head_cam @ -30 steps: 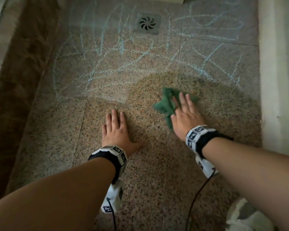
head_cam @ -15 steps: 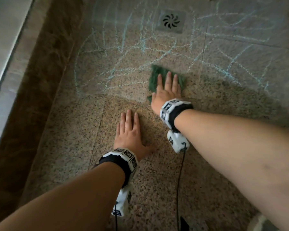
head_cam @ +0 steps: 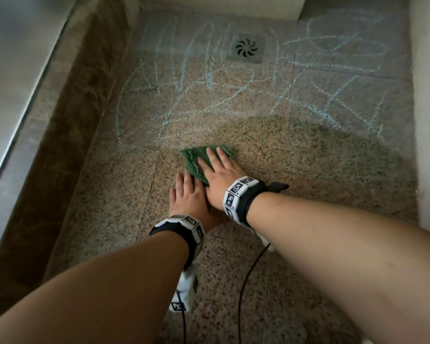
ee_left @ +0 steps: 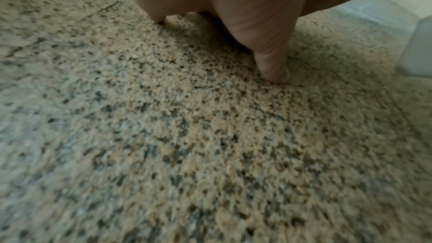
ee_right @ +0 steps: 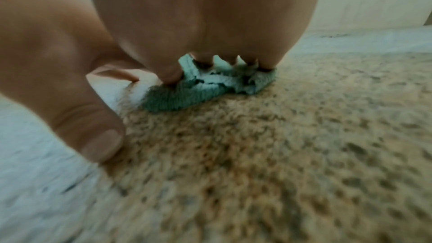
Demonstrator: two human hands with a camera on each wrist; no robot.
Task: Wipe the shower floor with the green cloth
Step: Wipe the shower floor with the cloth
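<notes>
The green cloth [head_cam: 195, 161] lies bunched on the speckled shower floor [head_cam: 308, 170], near the middle. My right hand [head_cam: 217, 173] presses flat on it with straight fingers; in the right wrist view the cloth [ee_right: 210, 84] shows crumpled under the fingers and the thumb [ee_right: 98, 139] touches the floor. My left hand [head_cam: 188, 194] rests flat on the floor just left of and below the cloth, partly under the right hand. Its thumb [ee_left: 273, 66] presses the stone in the left wrist view. Blue chalk scribbles [head_cam: 209, 78] cover the far half of the floor.
A square metal drain [head_cam: 246, 48] sits at the far centre. A brown stone curb [head_cam: 67, 135] runs along the left, a pale wall [head_cam: 427, 120] along the right. Cables [head_cam: 243, 289] trail from both wrist cameras over the near floor.
My right hand has dragged the cloth back toward me and leftward, ending beside the left hand and overlapping it. The left hand has stayed planted on the floor.
</notes>
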